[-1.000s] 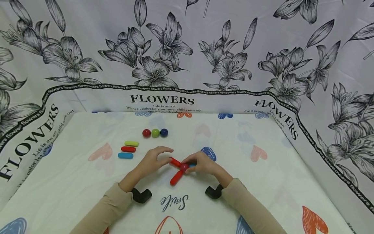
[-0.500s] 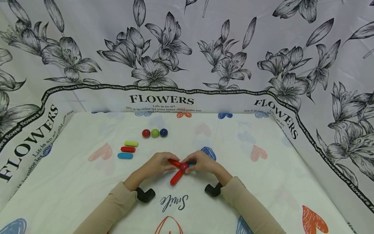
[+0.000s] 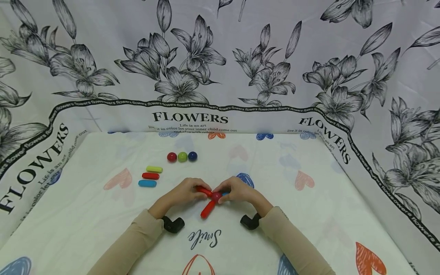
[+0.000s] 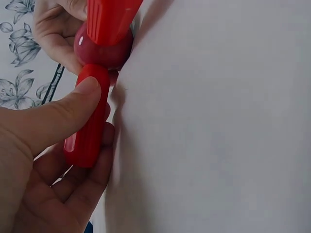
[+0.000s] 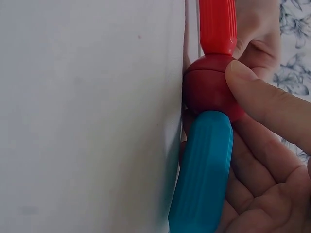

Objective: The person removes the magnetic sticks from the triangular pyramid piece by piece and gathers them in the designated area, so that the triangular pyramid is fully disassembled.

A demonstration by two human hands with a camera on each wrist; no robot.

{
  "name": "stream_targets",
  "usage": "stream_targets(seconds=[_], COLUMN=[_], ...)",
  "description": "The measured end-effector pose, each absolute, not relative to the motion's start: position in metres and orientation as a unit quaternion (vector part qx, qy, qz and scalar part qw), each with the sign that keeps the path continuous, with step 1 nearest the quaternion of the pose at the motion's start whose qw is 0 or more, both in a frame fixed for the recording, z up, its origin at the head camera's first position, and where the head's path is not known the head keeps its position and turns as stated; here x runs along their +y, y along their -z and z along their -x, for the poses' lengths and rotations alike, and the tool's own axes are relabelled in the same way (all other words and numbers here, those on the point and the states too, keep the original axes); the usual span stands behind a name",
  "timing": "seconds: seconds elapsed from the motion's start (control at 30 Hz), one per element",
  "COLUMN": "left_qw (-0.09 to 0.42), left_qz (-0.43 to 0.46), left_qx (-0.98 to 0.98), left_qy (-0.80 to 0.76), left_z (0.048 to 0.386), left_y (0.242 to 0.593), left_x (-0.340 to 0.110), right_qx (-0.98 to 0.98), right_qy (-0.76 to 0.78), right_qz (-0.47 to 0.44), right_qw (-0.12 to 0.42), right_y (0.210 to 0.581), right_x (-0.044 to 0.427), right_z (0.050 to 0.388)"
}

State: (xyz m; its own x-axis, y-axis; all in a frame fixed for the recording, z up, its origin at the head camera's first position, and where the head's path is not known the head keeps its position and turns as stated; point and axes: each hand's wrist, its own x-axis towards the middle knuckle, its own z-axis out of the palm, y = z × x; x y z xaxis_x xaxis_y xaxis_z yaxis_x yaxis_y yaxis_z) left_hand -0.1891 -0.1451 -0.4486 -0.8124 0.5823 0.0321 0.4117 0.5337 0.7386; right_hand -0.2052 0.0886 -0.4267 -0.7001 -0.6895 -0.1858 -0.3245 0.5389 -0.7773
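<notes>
Between the two hands, a dark red ball (image 3: 216, 196) joins several ribbed sticks. My left hand (image 3: 185, 191) pinches one red stick (image 4: 87, 121) between thumb and fingers; its end meets the ball. On the other side, my right hand (image 3: 239, 191) grips the ball, its thumb (image 5: 265, 94) pressed on the ball's surface. A blue stick (image 5: 204, 170) extends from the ball beside the right palm, mostly hidden in the head view. Another red stick (image 3: 207, 209) points from the ball toward the person, untouched by either hand.
Left of the hands lie a yellow-green stick (image 3: 154, 169), a red stick (image 3: 150, 176) and a blue stick (image 3: 147, 183). Farther back, red (image 3: 172, 157), green (image 3: 183, 157) and dark blue balls (image 3: 193, 156) form a row. A flower-print curtain (image 3: 220, 76) stands behind the cloth-covered table.
My left hand has moved right, and its fingers have closed on the red stick at the ball's left. The right hand stays at the ball. The loose sticks and balls have not moved.
</notes>
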Motion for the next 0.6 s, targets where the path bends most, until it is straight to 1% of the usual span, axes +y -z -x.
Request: stream_targets(seconds=[0.17, 0.4, 0.6], left_qw=[0.129, 0.136, 0.154], left_qz=[-0.288, -0.299, -0.303], left_qx=[0.862, 0.856, 0.850], left_qy=[-0.396, -0.400, -0.403], left_z=[0.1923, 0.1962, 0.1976], left_y=[0.4484, 0.4489, 0.4486], left_x=[-0.1470, -0.1469, -0.1507], right_qx=[0.840, 0.837, 0.835], right_qy=[0.378, 0.382, 0.378], right_qz=[0.298, 0.299, 0.304], right_qw=[0.249, 0.253, 0.258], right_y=[0.4259, 0.4240, 0.4229], right_x=[0.0880, 0.0875, 0.0875], right_z=[0.2058, 0.2065, 0.2079])
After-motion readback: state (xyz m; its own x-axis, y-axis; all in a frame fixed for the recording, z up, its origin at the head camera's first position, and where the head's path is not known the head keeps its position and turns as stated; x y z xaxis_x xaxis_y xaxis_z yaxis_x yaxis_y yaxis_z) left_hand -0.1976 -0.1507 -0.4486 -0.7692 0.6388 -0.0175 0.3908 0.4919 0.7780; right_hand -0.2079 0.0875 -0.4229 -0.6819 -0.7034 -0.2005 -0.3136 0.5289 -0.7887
